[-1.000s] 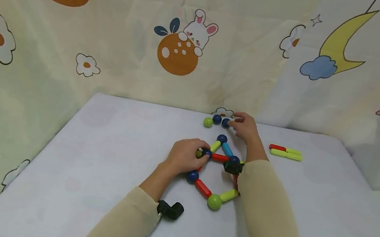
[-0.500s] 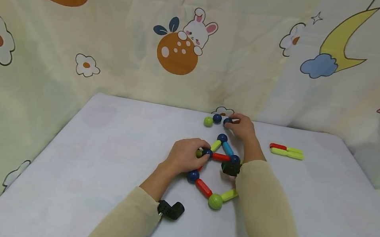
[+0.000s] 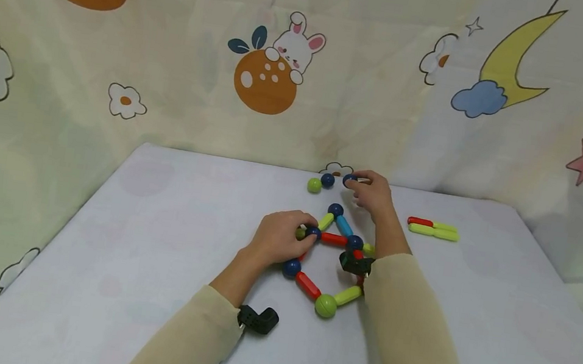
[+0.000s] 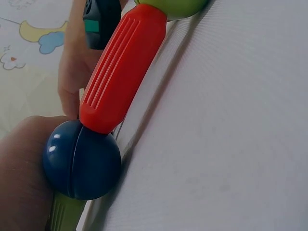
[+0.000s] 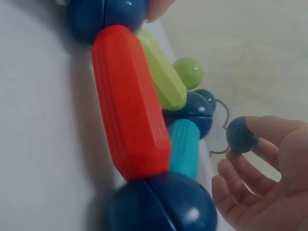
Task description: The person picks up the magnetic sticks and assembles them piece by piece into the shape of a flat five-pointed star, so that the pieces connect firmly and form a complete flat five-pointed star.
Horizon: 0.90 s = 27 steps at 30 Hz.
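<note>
At the back of the table my right hand point(image 3: 376, 194) pinches a dark blue ball point(image 5: 242, 134) between thumb and fingers, with the other fingers loosely bent. My left hand point(image 3: 281, 236) holds a blue ball point(image 3: 313, 233) at the left corner of a frame of balls and sticks. This frame has red sticks point(image 3: 308, 285), yellow-green sticks point(image 3: 348, 295), a light blue stick point(image 3: 344, 226) and a green ball point(image 3: 326, 306) at its front. A blue ball point(image 4: 83, 161) joined to a red stick point(image 4: 124, 70) shows close up in the left wrist view.
A loose green ball point(image 3: 314, 185) and a loose blue ball point(image 3: 327, 180) lie near the back edge, left of my right hand. Further right, red and yellow-green sticks point(image 3: 433, 232) lie side by side. A printed cloth point(image 3: 191, 58) hangs behind the white table point(image 3: 166, 208).
My right hand has closed its thumb and fingers on the blue ball and drawn it away from the neighbouring balls, up and to the right. My left hand stays on the frame.
</note>
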Tool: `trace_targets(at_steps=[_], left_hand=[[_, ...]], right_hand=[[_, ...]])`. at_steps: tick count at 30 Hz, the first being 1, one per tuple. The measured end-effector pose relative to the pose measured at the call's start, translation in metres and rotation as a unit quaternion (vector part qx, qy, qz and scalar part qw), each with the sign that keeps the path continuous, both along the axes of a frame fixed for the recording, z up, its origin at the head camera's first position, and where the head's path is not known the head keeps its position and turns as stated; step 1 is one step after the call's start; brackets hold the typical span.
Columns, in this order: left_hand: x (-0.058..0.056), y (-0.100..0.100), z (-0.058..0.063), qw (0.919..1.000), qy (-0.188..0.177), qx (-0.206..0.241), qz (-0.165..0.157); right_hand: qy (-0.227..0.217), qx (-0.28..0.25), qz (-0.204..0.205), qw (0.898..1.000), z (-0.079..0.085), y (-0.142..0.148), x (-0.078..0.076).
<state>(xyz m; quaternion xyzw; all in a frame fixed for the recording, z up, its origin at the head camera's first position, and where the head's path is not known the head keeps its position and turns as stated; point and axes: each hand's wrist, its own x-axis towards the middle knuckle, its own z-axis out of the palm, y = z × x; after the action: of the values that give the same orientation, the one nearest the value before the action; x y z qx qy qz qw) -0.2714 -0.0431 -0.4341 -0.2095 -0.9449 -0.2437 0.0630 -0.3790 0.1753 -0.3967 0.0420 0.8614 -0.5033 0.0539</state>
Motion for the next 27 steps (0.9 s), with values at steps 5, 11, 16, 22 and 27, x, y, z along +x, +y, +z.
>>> trace_targets(at_steps=[5,11,16,22,27], left_hand=[[-0.001,0.000,-0.002,1.0000,0.004,-0.002,0.003],[-0.001,0.001,-0.002,1.0000,0.005,-0.002,0.005],[-0.001,0.000,-0.001,1.0000,0.006,-0.001,0.003],[-0.001,0.000,-0.002,1.0000,0.006,0.002,-0.001],[0.000,0.000,-0.004,0.9999,0.011,0.005,-0.002]], right_hand=[[-0.010,0.008,0.014,1.000,0.012,0.004,0.007],[-0.010,0.011,0.021,1.000,0.025,0.005,0.020],[0.004,0.012,0.027,1.000,0.033,0.004,0.032],[0.016,-0.004,0.034,0.999,0.037,0.007,0.047],[0.022,-0.010,0.046,0.999,0.035,0.015,0.061]])
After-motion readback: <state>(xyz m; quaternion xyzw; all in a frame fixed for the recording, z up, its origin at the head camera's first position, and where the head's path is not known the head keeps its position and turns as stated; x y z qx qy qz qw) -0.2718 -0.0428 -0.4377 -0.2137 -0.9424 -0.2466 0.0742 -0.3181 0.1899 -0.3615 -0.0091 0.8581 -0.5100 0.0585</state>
